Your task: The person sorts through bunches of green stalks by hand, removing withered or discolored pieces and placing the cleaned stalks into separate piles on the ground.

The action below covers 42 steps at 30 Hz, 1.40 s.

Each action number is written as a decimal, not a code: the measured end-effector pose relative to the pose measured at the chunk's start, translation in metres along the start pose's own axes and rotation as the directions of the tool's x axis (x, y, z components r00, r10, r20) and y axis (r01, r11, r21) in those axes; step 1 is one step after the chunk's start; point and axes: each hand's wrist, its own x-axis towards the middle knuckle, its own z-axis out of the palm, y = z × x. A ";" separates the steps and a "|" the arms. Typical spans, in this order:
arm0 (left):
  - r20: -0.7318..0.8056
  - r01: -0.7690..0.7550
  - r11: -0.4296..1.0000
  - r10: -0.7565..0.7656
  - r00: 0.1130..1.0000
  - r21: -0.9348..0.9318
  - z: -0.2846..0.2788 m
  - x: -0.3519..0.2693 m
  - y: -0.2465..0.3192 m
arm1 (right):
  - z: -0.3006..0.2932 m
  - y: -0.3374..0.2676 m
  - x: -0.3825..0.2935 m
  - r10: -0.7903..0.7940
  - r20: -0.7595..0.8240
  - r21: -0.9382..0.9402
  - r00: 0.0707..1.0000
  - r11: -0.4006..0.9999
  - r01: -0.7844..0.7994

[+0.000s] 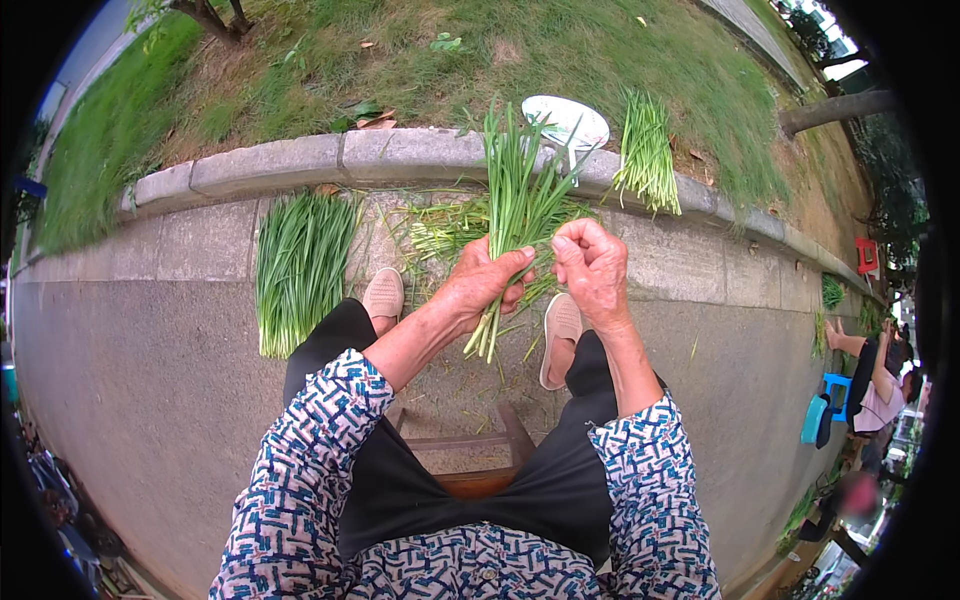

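My left hand [487, 281] is closed around a bunch of long green leafy stalks, likely garlic chives [514, 187]; the pale stem ends stick out below the fist and the leaves fan upward. Just right of the bunch is my right hand [592, 266], thumb and forefinger pinched together at a thin green leaf beside the bunch. A large neat pile of the same stalks [304, 270] lies on the pavement at the left. Loose stalks and trimmings [450, 225] are scattered behind the held bunch. Another bundle [649, 154] rests across the kerb at the right.
A white hand fan [566, 121] leans over the stone kerb [270, 165], with grass beyond. Beneath me is a wooden stool [480, 480]. Far right, a person [877, 397] sits near a blue plastic stool [836, 394], and a red stool [867, 256] stands by the kerb.
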 end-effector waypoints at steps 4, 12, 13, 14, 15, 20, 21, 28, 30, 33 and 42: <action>-0.002 0.030 0.997 -0.030 1.000 -0.071 -0.003 -0.001 0.001 | -0.018 -0.004 0.003 0.013 -0.103 0.434 0.995 0.900 0.034; 0.065 0.026 0.958 -0.007 0.998 -0.286 -0.006 0.001 0.001 | -0.042 0.012 0.010 0.305 -0.335 0.355 0.891 0.917 -0.180; 0.087 0.026 0.947 0.003 0.996 -0.320 -0.006 0.002 0.001 | -0.040 0.014 0.008 0.211 -0.308 0.181 0.928 0.970 -0.160; 0.109 0.026 0.935 0.013 0.994 -0.354 -0.005 0.003 0.002 | -0.037 0.016 0.006 0.121 -0.262 0.001 0.958 0.992 -0.125; 0.112 0.020 0.938 0.020 0.994 -0.347 -0.005 0.003 0.001 | -0.030 0.016 0.004 0.040 -0.198 -0.175 0.979 0.982 -0.075; 0.088 -0.047 0.977 0.067 0.994 -0.209 -0.002 -0.004 0.004 | 0.001 -0.015 0.000 0.329 0.115 0.421 0.937 0.839 -0.345; 0.093 -0.056 0.981 0.075 0.993 -0.185 -0.001 -0.003 0.003 | 0.001 -0.011 0.000 0.279 0.144 0.353 0.949 0.882 -0.313; 0.021 -0.079 0.994 0.081 0.997 -0.073 0.001 -0.004 0.001 | -0.004 0.004 0.002 0.160 0.162 0.528 0.974 0.819 -0.223; -0.028 -0.083 0.995 0.082 0.996 -0.048 -0.001 -0.002 -0.002 | -0.014 0.001 0.003 0.150 0.117 0.708 0.982 0.681 -0.188; -0.069 -0.060 0.998 0.058 0.996 -0.033 -0.005 -0.001 -0.004 | -0.031 0.004 0.006 0.097 0.042 0.801 0.994 0.591 -0.091; -0.110 -0.124 0.973 0.147 0.983 0.193 -0.001 -0.002 0.000 | -0.048 0.011 0.010 0.083 -0.453 0.042 0.887 0.997 -0.071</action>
